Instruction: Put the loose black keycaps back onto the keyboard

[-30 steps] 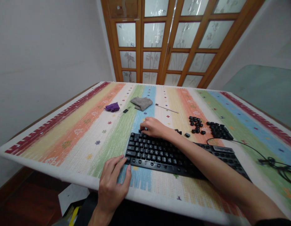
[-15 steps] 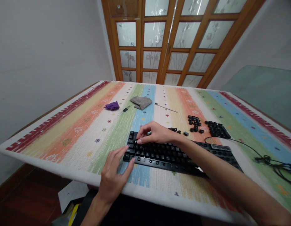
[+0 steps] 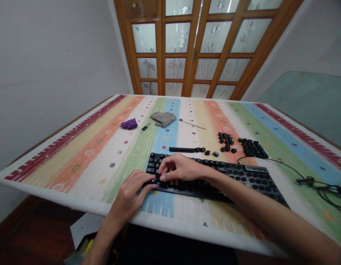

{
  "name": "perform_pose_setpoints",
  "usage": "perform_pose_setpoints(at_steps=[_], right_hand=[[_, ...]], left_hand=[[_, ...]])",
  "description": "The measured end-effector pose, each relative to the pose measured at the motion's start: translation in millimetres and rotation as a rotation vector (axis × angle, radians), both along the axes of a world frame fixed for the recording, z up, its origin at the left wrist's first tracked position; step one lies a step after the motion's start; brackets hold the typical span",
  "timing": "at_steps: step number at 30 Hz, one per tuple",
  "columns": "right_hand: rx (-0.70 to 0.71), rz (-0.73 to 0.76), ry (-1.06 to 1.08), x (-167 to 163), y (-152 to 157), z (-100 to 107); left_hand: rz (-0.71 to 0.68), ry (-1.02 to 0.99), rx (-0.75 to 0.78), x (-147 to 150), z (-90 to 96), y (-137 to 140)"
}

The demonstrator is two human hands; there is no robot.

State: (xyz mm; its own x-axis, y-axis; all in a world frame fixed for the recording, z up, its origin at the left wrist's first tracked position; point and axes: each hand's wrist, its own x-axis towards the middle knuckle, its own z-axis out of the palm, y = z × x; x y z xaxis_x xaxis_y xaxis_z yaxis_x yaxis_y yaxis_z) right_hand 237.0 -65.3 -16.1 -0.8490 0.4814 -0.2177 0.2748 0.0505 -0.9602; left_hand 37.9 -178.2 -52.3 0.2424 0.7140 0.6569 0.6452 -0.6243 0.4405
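A black keyboard [image 3: 184, 189] lies across the striped tablecloth in front of me, with bare switch posts showing on its right part. At its left front corner my left hand [image 3: 130, 193] holds on, thumb and index finger closed round the edge. My right hand [image 3: 180, 168] bends over the left key rows, fingertips pinched low against the keys; whatever is between them is hidden. The right forearm crosses above the keyboard and covers part of it. Just behind lie a long black spacebar [image 3: 183, 149] and a few loose keycaps [image 3: 216, 154].
Further right sit more keycaps [image 3: 227, 140] and a dense keycap cluster [image 3: 253, 148]. A coiled cable [image 3: 329, 193] trails to the right. Farther back are a purple cloth [image 3: 129, 124], a grey cloth [image 3: 163, 119], a small black-ended tool [image 3: 144, 128] and a thin rod [image 3: 192, 124].
My right hand has come nearer the keyboard's front edge, uncovering the spacebar behind it. My left thumb and finger have closed together on the corner. The view has shifted slightly.
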Motion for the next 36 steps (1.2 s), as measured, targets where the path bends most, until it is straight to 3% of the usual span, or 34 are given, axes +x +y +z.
perform_pose_setpoints(at_steps=[6, 9, 14, 27, 36], right_hand=[[0.7, -0.053, -0.099, 14, -11, 6], [0.877, -0.049, -0.113, 17, -18, 4], [0.997, -0.057, -0.083, 18, -27, -3], [1.086, -0.083, -0.04, 18, -47, -15], [1.259, -0.075, 0.041, 8, -55, -32]], left_hand=[[0.05, 0.098, -0.033, -8, -10.4, -2], [0.068, 0.127, -0.025, -7, -12.8, -2], [0.062, 0.137, -0.009, -6, -9.3, -2], [0.032, 0.066, -0.069, -10, -9.0, -1], [0.04, 0.061, -0.099, -11, -7.6, -1]])
